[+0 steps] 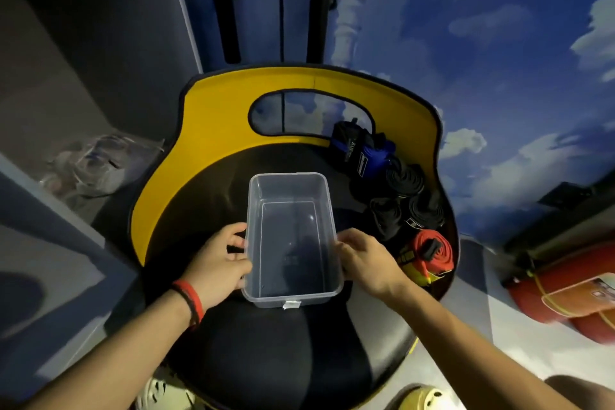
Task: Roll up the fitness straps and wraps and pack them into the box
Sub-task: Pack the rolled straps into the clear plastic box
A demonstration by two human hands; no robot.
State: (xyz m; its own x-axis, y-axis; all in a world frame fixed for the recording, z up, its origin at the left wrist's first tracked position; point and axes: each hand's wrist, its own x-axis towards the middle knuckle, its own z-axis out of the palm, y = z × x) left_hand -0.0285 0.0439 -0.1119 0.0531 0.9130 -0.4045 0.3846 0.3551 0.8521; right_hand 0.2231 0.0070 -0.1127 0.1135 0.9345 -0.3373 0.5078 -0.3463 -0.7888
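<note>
A clear plastic box [288,190] with nothing inside sits on the black seat of a yellow-backed chair [213,130]. My left hand [221,260] grips its left wall and my right hand [364,260] grips its right wall. To the right of the box on the seat lie rolled straps: a red and yellow roll [432,251], several black rolls [404,200], and blue and black wraps [364,151] against the backrest.
A red cylinder with an orange label [572,289] lies on the floor at the right. Crumpled clear plastic [96,163] lies on a grey ledge at the left. Light-coloured shoes [422,398] show at the bottom edge.
</note>
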